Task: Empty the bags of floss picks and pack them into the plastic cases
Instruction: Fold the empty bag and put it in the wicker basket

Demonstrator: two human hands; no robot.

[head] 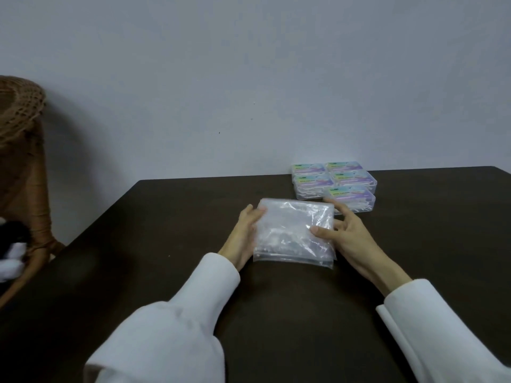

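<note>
A clear plastic zip bag (290,230) full of white floss picks is held just above the dark table (166,244), its zip edge toward me. My left hand (243,233) holds the bag's left side, with the fingers behind it. My right hand (343,233) grips the right side, the thumb pressed on top. Several clear plastic cases (334,183) with pastel labels, white picks inside, stand in a block at the table's far edge, just beyond my right fingertips.
A wicker chair (22,161) stands to the left of the table, with a black and white object (11,244) on it. A plain wall (249,78) rises right behind the table's far edge.
</note>
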